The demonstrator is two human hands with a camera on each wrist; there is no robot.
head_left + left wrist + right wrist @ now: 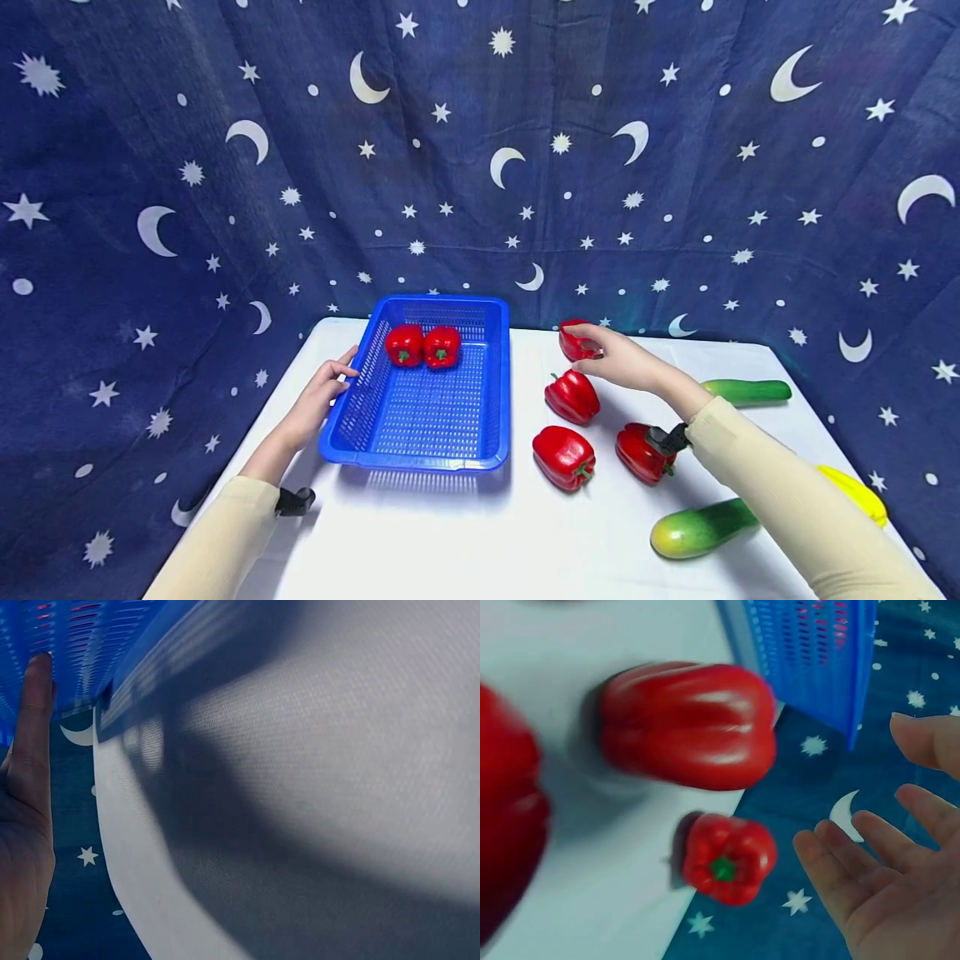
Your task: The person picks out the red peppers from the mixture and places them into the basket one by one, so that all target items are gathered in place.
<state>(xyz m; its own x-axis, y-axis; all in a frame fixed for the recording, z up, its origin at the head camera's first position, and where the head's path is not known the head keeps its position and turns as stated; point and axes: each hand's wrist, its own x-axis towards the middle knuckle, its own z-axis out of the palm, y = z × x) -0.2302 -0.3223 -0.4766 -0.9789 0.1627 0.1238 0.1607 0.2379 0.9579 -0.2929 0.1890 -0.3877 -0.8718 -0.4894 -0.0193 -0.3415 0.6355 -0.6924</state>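
My left hand [318, 400] is at the left side of a blue plastic basket [495, 417], fingers touching its rim. In the left wrist view, a straight finger [34, 727] lies along the slotted wall. Two red bell peppers [405, 345] sit side by side at the basket's far end. Over the table, right of the basket, my right hand [618, 360] reaches with spread fingers around the farthest red bell pepper [572, 342], partly covering it. The right wrist view shows the palm facing that pepper [730, 859], with a gap between. A nearer bell pepper [572, 397] lies just below the hand.
Two more red bell peppers [564, 458] lie closer on the white tablecloth [420, 542], one [641, 454] under the right wrist. Green cucumber-like vegetables [750, 392] and a yellow item [855, 493] lie at the right. A dark blue star-patterned cloth [465, 208] hangs behind the table.
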